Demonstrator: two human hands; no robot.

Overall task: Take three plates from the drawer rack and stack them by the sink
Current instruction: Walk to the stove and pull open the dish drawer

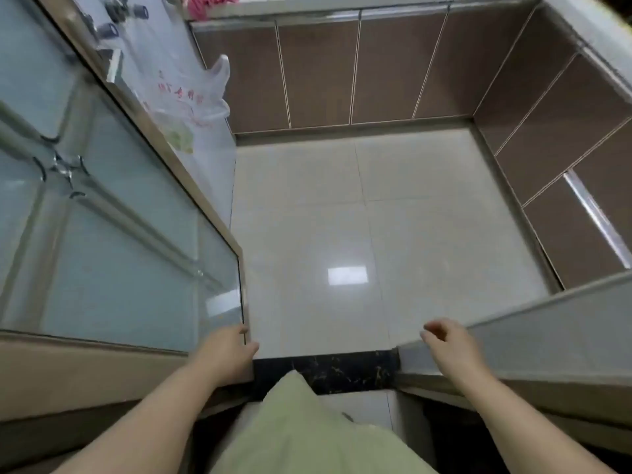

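Glass door [113, 241] stands left, cabinets [342, 73] ahead and right (tiled floor [376, 234] between).

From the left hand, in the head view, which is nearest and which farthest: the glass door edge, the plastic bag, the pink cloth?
From the left hand:
1. Glass door edge, at the fingertips.
2. Plastic bag, hanging at upper left.
3. Pink cloth, on the counter at the top.

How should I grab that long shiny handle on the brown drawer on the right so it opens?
Grab the shiny handle near its middle, coming from the open floor side. It's a long thin bar along the top edge of the brown drawer front, so your fingers can probably curl over it, and pulling at the middle should keep the drawer sliding straight. Both hands are empty: left hand, right hand.
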